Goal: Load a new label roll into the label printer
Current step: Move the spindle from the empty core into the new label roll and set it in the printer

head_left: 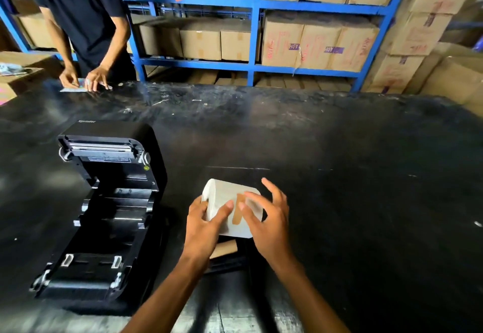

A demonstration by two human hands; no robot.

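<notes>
Both hands' grip holds label roll beside open printer.

"Xprinter" on label printer lid, "ADH" — mirrored — on cartons

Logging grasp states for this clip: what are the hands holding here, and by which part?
The white label roll. The left hand grips its left end and side; the right hand has fingertips on the curved face by the brown tape strip.
</notes>
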